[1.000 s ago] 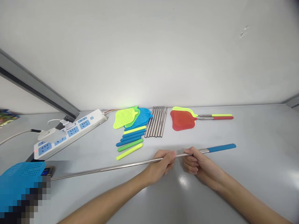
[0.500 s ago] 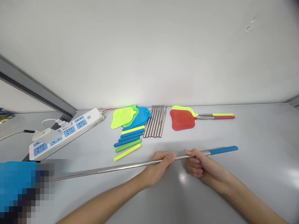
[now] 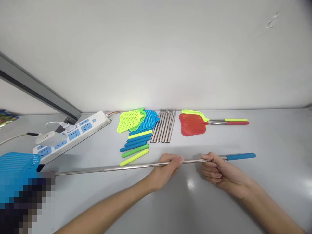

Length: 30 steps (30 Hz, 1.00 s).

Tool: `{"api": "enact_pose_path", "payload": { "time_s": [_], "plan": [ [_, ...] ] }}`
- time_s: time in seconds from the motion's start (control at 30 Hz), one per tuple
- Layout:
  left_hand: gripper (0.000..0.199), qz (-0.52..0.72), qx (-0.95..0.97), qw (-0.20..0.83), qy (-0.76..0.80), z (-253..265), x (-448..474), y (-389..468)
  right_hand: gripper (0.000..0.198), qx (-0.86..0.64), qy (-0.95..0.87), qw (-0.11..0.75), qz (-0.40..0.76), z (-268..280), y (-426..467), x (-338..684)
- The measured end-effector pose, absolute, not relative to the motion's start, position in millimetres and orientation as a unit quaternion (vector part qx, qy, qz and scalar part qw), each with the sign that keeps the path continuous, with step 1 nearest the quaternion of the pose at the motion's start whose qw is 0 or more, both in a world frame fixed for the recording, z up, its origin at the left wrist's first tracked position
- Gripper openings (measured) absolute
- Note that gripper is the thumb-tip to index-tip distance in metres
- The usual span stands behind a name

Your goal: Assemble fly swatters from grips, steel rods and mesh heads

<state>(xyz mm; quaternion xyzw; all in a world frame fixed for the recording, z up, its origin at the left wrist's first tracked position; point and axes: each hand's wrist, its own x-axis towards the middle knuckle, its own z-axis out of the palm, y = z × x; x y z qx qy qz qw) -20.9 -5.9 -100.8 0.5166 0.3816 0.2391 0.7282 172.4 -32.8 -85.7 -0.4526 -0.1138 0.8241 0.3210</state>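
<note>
A long telescopic fly swatter, its metal rod (image 3: 136,166) extended, lies across both hands above the table. Its blue mesh head (image 3: 19,161) is at the far left, partly cut off and pixelated, and its blue handle sleeve (image 3: 241,156) points right. My left hand (image 3: 167,170) is closed round the middle of the rod. My right hand (image 3: 214,167) grips the rod's thicker part just left of the blue sleeve. Behind my left hand lie several loose sleeves, among them a yellow sleeve (image 3: 134,157) and a green sleeve (image 3: 135,150).
Several folded metal rods (image 3: 163,126) lie beside stacked mesh heads (image 3: 130,121) near the wall. A red fly swatter (image 3: 193,124) overlaps a yellow one (image 3: 236,120) at the back right. A white power strip (image 3: 80,133) with plugs and cables stands at left.
My right hand has moved right with the blue sleeve, widening the gap between the hands. The swatter's left end has risen in view. The camera view has shifted slightly.
</note>
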Motion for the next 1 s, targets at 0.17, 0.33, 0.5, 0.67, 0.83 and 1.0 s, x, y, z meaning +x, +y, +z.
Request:
{"api": "enact_pose_path", "payload": {
  "time_s": [0.17, 0.33, 0.5, 0.67, 0.83, 1.0],
  "plan": [
    [0.040, 0.241, 0.530, 0.723, 0.372, -98.2, -22.6, -0.4, 0.038, -0.455, -0.094, 0.324, 0.824, -83.7, -32.4, 173.4],
    [0.041, 0.245, 0.541, 0.711, 0.376, -97.3, -21.9, 0.7, 0.039, -0.452, -0.086, 0.331, 0.824, -83.8, -31.3, 175.9],
    [0.042, 0.250, 0.536, 0.710, 0.383, -100.3, -21.6, 1.2, 0.038, -0.444, -0.090, 0.330, 0.828, -85.4, -30.6, 178.5],
    [0.043, 0.252, 0.544, 0.699, 0.390, -104.9, -23.0, 3.4, 0.038, -0.448, -0.086, 0.337, 0.824, -85.6, -29.8, 179.1],
    [0.043, 0.257, 0.555, 0.689, 0.390, -107.8, -22.7, 3.2, 0.038, -0.456, -0.103, 0.340, 0.816, -83.8, -29.6, 179.6],
    [0.045, 0.263, 0.585, 0.664, 0.384, -109.8, -23.4, 2.3, 0.039, -0.479, -0.152, 0.359, 0.786, -84.2, -31.5, 177.0]
  ]
}}
